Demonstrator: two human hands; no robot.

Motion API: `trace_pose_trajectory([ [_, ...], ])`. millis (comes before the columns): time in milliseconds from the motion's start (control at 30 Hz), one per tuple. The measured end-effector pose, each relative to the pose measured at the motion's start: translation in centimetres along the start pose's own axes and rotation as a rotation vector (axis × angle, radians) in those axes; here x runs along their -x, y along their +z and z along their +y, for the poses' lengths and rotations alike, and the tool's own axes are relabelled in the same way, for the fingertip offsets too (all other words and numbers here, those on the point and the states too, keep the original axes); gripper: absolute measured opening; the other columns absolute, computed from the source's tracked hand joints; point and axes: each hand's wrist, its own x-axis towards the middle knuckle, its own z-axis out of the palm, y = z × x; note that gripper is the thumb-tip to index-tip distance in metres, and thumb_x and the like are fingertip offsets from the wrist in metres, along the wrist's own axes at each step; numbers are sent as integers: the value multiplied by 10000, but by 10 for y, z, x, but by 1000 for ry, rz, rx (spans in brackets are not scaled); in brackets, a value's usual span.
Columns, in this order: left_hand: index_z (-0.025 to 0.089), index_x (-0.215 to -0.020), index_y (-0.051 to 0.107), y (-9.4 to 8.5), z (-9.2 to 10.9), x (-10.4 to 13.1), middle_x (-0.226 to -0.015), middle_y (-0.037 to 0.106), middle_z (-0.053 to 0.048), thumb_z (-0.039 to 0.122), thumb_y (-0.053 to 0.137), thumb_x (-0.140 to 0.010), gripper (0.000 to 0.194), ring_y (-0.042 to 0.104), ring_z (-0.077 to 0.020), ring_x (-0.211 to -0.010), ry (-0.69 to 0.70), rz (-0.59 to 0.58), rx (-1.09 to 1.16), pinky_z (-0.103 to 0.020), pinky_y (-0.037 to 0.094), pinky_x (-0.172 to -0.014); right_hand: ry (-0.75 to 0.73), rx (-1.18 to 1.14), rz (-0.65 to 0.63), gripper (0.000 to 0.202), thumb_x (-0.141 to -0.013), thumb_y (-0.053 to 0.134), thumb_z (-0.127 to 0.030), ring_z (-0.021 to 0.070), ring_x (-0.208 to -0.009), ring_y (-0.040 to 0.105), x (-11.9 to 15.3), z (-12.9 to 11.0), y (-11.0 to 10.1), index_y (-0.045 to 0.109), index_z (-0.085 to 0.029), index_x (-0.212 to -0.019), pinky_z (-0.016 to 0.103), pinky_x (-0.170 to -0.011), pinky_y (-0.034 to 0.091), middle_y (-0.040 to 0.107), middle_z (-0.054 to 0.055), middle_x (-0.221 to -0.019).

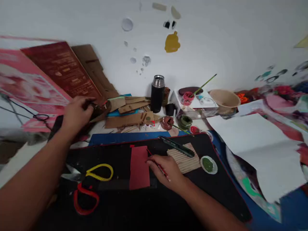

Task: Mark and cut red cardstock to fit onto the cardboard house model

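Pinching a slim red pencil point(164, 173) between thumb and bent fingers of the right hand point(166, 168). Slanting beyond those fingertips to end near the upper right corner of a red paper strip point(139, 168). Reaching the strip's right edge with the fingertips, so having nearly all of it just to their left; cannot tell whether actually touching it.

Curling the fingers of the left hand point(78, 115) well off to the upper left, over a dark, blurred brown scrap point(102, 111) — cannot tell whether gripping it. Just above the left knuckles, leaning with a dark red printed board point(64, 70) of stiff, flat make.

In the strip, showing a matte, flat, long rectangle, laid on a smooth black mat point(115, 205) with a thin red border. Just beyond the right knuckles, coming to ridged tan corrugated cardboard point(186, 164), crossed by a long dark green tool point(176, 146). Farther right of the same fingers, to a round white dish point(215, 171) with green paint point(207, 164). Well left of the right fingertips, to scissors point(78, 177) with metal blades and looped handles — yellow and red.
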Motion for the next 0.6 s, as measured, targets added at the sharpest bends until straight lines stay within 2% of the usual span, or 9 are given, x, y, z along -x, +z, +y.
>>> trace_pose_trajectory([
  [100, 63, -1354, 734, 7, 2, 9, -1305, 761, -167, 310, 504, -970, 512, 683, -266, -1219, -107, 86, 51, -423, 511, -1120, 13, 3, -4, 261, -1106, 568, -302, 166, -695, 743, -2, 0, -1, 774, -181, -1000, 240, -657, 468, 776, 49, -804],
  [167, 60, -1371, 714, 12, 0, 16, -1320, 754, -165, 308, 509, -985, 503, 676, -265, -1238, -106, 87, 73, -429, 508, -1125, 14, 9, -11, 260, -1109, 563, -307, 174, -716, 754, -2, 0, -2, 771, -190, -1004, 246, -670, 479, 785, 52, -821],
  [300, 77, -1410, 669, 17, -10, 30, -1392, 713, -148, 269, 488, -1006, 483, 642, -274, -1308, 1, -36, 46, -442, 481, -1161, 8, 25, -33, 264, -1117, 544, -314, 195, -764, 774, -3, -1, -3, 763, -191, -1033, 262, -697, 503, 796, 65, -856],
  [433, 51, -1463, 621, 15, -17, 35, -1402, 692, -166, 208, 433, -998, 526, 628, -285, -1322, 77, -139, -66, -450, 455, -1184, 10, 34, -51, 269, -1119, 541, -313, 193, -770, 778, -4, -3, -3, 759, -198, -1014, 262, -707, 512, 800, 67, -862],
  [533, 22, -1504, 571, 12, -20, 35, -1455, 663, -194, 170, 441, -969, 570, 607, -294, -1350, 148, -182, -94, -459, 435, -1203, 8, 52, -52, 262, -1116, 547, -312, 194, -747, 775, -4, -2, -3, 764, -200, -1020, 264, -690, 507, 801, 64, -848],
  [600, 23, -1517, 547, 11, -20, 38, -1487, 646, -193, 162, 457, -953, 587, 595, -294, -1368, 162, -160, -92, -465, 432, -1209, 2, 53, -45, 260, -1114, 548, -311, 199, -764, 782, -3, -1, -3, 766, -200, -1027, 266, -695, 511, 809, 69, -866],
])
